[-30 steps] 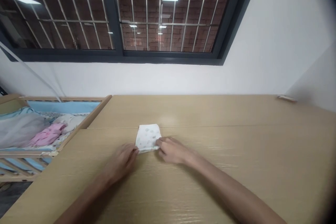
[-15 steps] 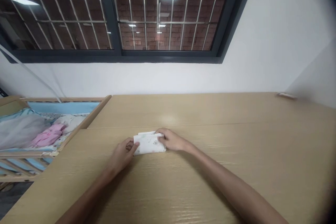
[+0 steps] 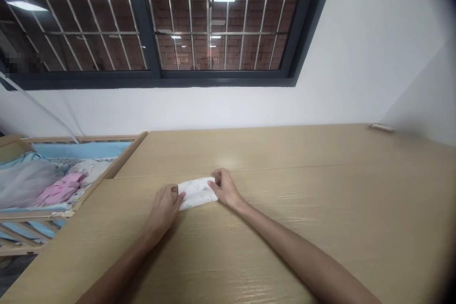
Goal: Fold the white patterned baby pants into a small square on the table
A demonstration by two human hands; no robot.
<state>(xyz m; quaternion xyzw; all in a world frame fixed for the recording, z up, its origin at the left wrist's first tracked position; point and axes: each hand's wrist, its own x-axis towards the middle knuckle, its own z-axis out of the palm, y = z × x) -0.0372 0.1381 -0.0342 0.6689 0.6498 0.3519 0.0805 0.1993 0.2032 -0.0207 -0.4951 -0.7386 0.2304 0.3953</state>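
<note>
Pinching opposite ends of the small printed cloth (image 3: pixel 197 193) on or just above the table (image 3: pixel 302 218), left hand (image 3: pixel 163 208) and right hand (image 3: pixel 228 191) have fingers closed against thumbs; light, even tension should keep it square.

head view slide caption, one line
Left hand and right hand grip opposite ends of a white patterned cloth over a wood-grain tabletop.

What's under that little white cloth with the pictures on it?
The wooden tabletop shows in front of and behind the cloth. Whatever is directly underneath is covered and can't be seen.
</note>
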